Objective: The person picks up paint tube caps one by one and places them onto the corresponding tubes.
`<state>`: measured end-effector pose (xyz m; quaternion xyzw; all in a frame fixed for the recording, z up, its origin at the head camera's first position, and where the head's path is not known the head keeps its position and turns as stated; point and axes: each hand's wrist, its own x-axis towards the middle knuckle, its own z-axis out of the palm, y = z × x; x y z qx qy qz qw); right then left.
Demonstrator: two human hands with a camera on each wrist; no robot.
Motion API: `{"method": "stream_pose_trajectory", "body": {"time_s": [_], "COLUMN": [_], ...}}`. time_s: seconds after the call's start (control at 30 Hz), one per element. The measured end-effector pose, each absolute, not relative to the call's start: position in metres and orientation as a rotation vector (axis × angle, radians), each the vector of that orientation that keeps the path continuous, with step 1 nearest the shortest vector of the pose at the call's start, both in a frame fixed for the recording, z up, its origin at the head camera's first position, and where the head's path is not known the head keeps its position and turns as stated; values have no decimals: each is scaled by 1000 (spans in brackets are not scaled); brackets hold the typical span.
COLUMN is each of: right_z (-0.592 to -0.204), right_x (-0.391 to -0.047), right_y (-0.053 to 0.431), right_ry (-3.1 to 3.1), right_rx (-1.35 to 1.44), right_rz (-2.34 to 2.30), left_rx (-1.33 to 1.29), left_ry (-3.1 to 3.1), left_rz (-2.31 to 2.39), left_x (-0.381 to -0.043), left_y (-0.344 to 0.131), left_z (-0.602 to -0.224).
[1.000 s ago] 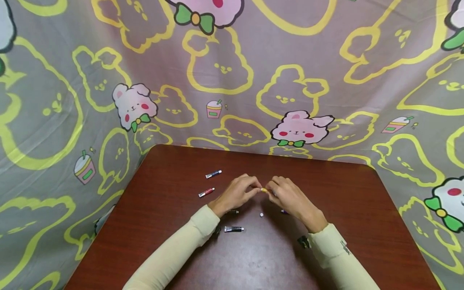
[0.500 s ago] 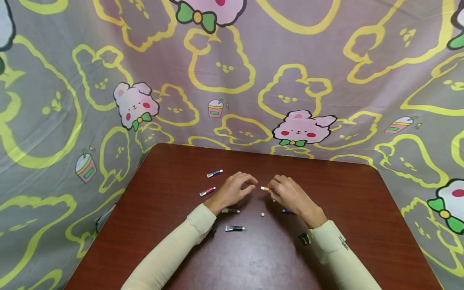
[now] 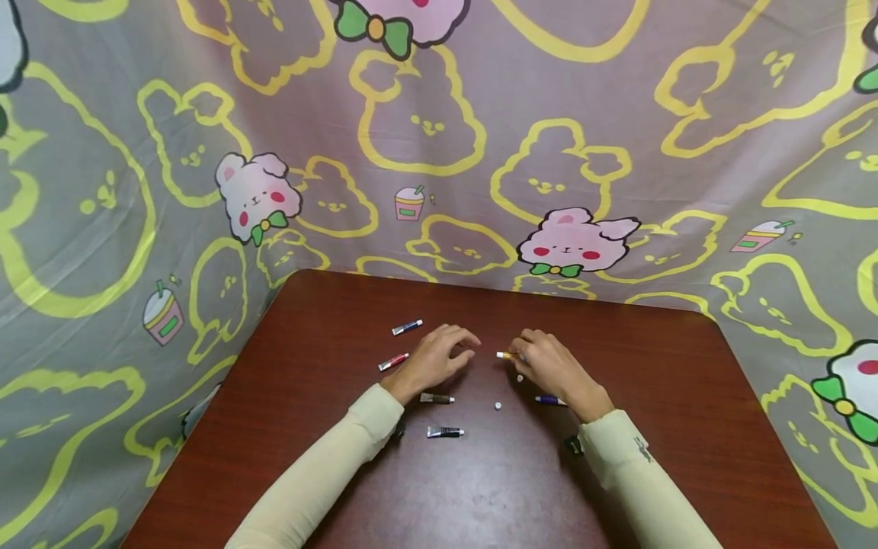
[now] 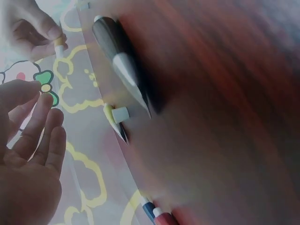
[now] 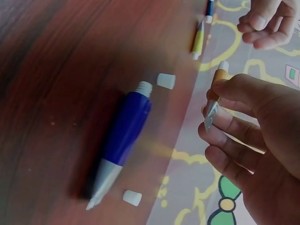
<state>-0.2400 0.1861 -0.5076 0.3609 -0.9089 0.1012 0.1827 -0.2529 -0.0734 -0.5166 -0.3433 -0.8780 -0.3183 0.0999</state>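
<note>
In the head view, my right hand [image 3: 552,370] pinches a small orange-yellow paint tube [image 5: 218,79] between thumb and fingers. Its white end points toward my left hand [image 3: 435,358]; whether that is a cap or a bare nozzle I cannot tell. The left hand hovers over the table, fingers relaxed and apart, holding nothing visible. Below the right hand lies a purple-blue paint tube [image 5: 129,126], its threaded white nozzle bare. Two loose white caps, a nearer cap [image 3: 498,406] and a farther cap [image 3: 520,378], lie on the table between the hands.
On the brown table [image 3: 329,473] lie a brown tube [image 3: 437,399], a black tube [image 3: 446,432], a red tube [image 3: 394,361] and a dark blue tube [image 3: 407,328]. A yellow tube [image 5: 198,42] shows in the wrist views. A patterned cloth [image 3: 439,114] hangs behind the table.
My left hand has let go of the orange-yellow tube's end and drawn back to the left. The right hand keeps hold of the tube, nearly in place.
</note>
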Motion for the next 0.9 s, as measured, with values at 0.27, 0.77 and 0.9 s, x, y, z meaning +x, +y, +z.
{"method": "stream_pose_trajectory", "body": {"time_s": [0.27,0.77,0.9], "right_z": [-515,-530,-533], "right_x": [-248,-259,-260], "right_y": [183,181,181], "right_ry": [-2562,-2635,-2651], "right_rx": [1026,1014,1001], "right_rz": [308,347,363], "left_rx": [-938,-824,-795], "left_ry": [-2661,-2735,-2761], "left_rz": [-904,-897,-886], "left_x": [-254,-255,-255], "left_y": [-93,-140,-150], "left_z": [-519,-528,-530]}}
